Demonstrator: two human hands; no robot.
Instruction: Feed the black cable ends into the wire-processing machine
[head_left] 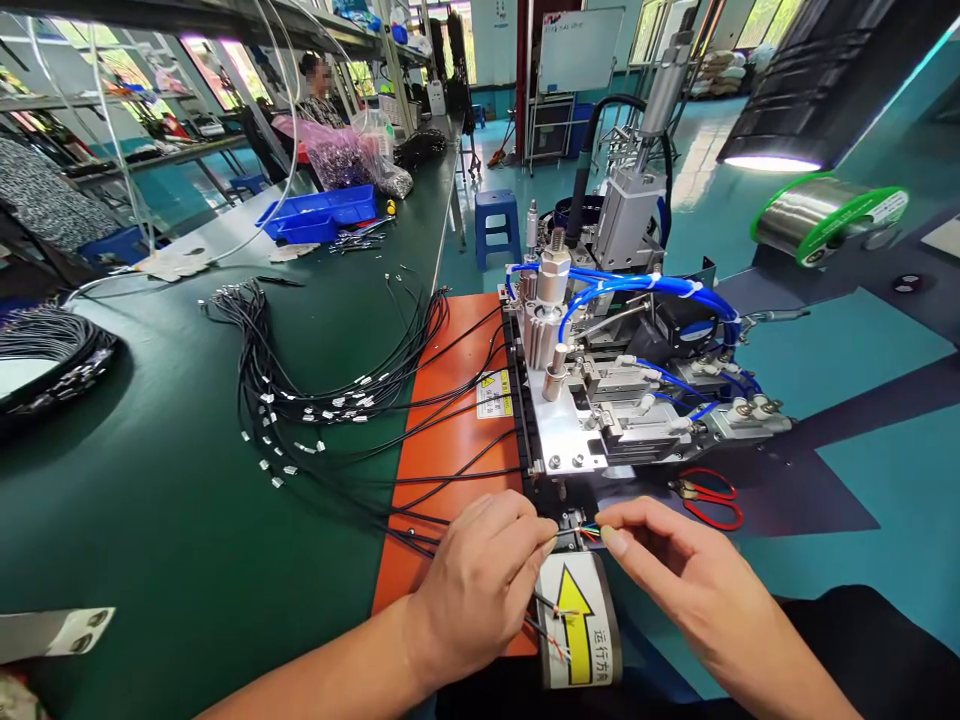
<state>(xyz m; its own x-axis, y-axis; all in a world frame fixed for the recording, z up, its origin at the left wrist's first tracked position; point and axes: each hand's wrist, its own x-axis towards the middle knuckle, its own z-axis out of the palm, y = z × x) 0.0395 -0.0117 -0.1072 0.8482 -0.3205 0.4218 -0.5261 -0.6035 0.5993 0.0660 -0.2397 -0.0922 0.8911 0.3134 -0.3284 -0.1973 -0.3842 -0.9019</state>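
Observation:
My left hand (487,575) pinches a black cable (564,532) near its stripped end, at the front edge of the metal machine (559,430). Thin coloured wires (590,532) fan out from that end, and the thumb and forefinger of my right hand (686,580) close on their tips. Below my fingers, other cable ends with bare wires (559,608) lie over a curved plate with a yellow arrow (576,640). Several black cables (442,400) run across the orange plate (469,340) into the machine's side. My left palm hides part of them.
A bundle of black cables (251,340) with white tags lies on the green table (187,540). Red-handled scissors (712,497) lie right of the machine. A solder spool (829,215) and a lamp (780,120) hang at upper right. Behind are a blue tray (319,215) and a person (319,95).

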